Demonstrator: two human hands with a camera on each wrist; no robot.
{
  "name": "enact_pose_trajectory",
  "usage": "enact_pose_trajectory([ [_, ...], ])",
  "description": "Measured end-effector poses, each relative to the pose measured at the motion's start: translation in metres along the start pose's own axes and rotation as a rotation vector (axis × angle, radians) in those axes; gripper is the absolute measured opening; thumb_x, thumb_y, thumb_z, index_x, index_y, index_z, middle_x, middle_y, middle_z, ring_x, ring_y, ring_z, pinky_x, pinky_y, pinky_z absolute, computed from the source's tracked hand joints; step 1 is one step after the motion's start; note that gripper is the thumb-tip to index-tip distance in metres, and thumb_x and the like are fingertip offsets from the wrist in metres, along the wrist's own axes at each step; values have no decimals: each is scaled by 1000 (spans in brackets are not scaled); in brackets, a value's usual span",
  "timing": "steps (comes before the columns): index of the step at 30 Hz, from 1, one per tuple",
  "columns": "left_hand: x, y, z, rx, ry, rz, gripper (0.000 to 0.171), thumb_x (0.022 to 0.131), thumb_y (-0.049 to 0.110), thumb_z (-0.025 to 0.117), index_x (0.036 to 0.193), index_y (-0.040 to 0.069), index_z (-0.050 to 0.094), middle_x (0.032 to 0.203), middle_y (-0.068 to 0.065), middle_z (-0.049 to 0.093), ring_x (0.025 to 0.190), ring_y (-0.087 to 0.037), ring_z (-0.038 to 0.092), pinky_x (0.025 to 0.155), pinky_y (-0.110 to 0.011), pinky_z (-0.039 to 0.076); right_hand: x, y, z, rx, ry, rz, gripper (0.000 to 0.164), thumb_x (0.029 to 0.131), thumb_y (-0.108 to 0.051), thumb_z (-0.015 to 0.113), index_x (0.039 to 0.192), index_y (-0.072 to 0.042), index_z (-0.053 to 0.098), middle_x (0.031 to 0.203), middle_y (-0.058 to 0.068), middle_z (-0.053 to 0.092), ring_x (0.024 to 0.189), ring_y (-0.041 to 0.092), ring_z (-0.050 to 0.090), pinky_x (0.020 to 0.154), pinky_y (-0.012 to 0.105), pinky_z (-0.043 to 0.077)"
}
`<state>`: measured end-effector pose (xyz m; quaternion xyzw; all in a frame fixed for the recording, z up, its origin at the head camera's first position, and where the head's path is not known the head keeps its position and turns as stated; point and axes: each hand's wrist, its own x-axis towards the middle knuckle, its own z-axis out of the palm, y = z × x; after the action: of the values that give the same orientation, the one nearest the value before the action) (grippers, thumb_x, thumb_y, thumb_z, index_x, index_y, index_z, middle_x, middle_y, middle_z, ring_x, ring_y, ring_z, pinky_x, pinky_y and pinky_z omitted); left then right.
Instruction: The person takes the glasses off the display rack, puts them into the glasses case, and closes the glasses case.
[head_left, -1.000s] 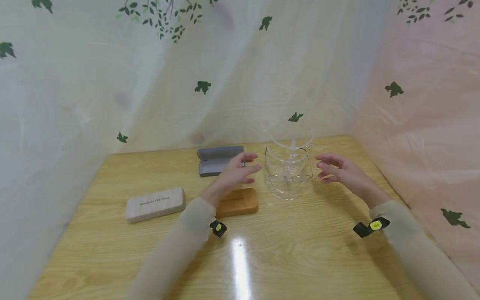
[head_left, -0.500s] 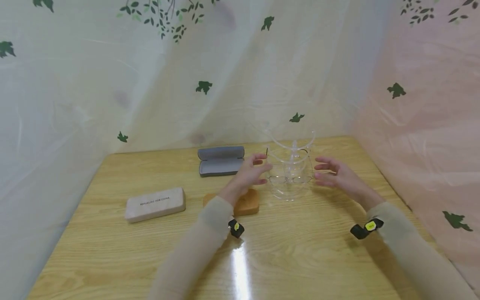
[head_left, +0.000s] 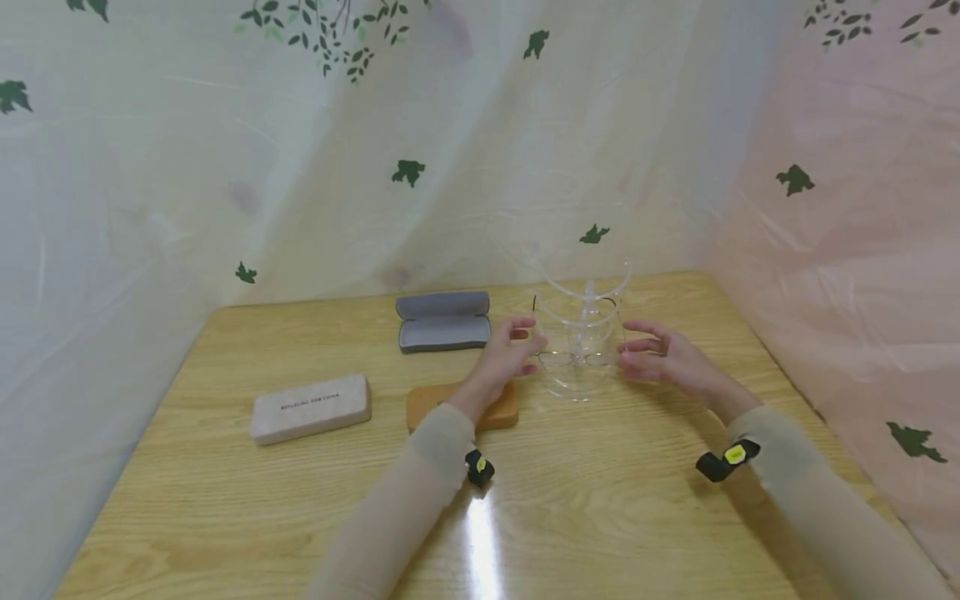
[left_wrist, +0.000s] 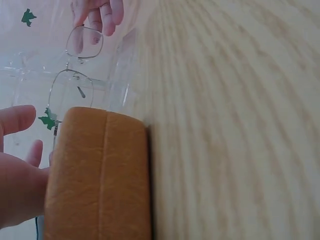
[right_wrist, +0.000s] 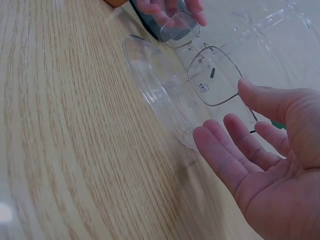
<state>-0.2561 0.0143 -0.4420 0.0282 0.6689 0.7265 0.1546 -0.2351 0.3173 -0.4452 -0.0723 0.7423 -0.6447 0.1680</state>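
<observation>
A pair of thin metal-framed glasses (right_wrist: 215,104) sits on a clear plastic display stand (head_left: 588,292), lenses toward me. At the left side of the glasses is my left hand (head_left: 501,358), thumb and fingers apart; whether it touches the frame I cannot tell. My right hand (head_left: 670,362) is at the opposite side. In the right wrist view its thumb overlaps the edge of the lens rim, and the other fingers extend below, not closed round anything. Under my left wrist lies an orange-brown glasses case (left_wrist: 100,175), partly hidden by the forearm in the head view.
An open grey glasses case (head_left: 444,332) lies behind my left hand. Farther left is a closed pale case (head_left: 311,408) with printed lettering. Everything stands on a wooden table (head_left: 600,517), with a leaf-patterned curtain (head_left: 315,183) behind and at the sides.
Both hands have closed in on the glasses, the left moving right and the right moving slightly left. More of the grey case shows now. Glasses and stand have stayed put.
</observation>
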Motion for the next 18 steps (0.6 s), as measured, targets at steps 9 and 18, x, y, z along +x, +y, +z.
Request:
enact_pose_trajectory([
  [9,4,-14,-4,50,14,123,39,95,8,71,130,0,56,117,-12,51,86,-17,61,83,-43,60,1,0,1,38,-5,23,76,100,-7,65,159,-3,19,140,30,47,107,15,68,95,41,54],
  [18,5,-16,-6,67,-24,136,37,96,5,69,131,-3,57,123,-20,53,87,-19,59,87,-49,58,3,0,3,68,-13,26,76,99,-5,66,159,-2,18,133,25,53,106,17,68,97,45,52],
])
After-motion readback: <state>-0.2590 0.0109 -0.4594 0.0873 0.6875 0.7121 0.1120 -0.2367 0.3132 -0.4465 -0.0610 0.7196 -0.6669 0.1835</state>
